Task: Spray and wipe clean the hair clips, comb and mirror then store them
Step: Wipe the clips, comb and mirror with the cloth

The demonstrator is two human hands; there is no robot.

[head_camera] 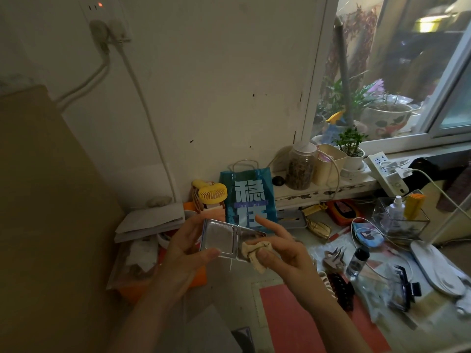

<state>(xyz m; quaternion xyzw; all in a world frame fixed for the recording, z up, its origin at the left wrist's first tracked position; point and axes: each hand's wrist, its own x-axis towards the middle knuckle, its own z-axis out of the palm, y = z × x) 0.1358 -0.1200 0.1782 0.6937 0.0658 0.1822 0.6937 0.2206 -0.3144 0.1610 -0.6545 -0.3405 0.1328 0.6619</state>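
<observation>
One wall (204, 85) fills the view from 9 to 12 o'clock, pale and scuffed, with a socket (104, 19) and two white cables at 11. A window (397, 67) takes 1 to 2 o'clock, potted plants behind the glass. A brown board (46, 212) leans at 9 o'clock. The desk (313, 324) runs from 3 to 6 o'clock, partly covered by a red mat (293, 324) at 5. A teal bag (248, 197) with large pale characters stands against the wall at centre, a yellow fan (211, 192) just to its 9 o'clock side. On the sill (326, 188) at 1 o'clock stand a jar (300, 165) and a small plant pot (353, 159); a power strip (387, 174) lies at 2. A clear box (400, 220) at 3 o'clock holds a white spray bottle (396, 207).

The mirror (221, 238) is a folding compact, open, held above the desk at centre; its pale glass faces the camera, framed in silver, and the second leaf is tilted away toward 3 o'clock. The left hand (186, 248) grips the mirror, thumb on its lower edge. The right hand (285, 253) pinches a crumpled beige cloth (256, 252) against the hinge, forefinger extended upward.

At 4 o'clock on the desk lie a dark clip (341, 289), a beige clip (334, 258), a black clip (405, 286), and a small clear bottle (358, 261).
</observation>
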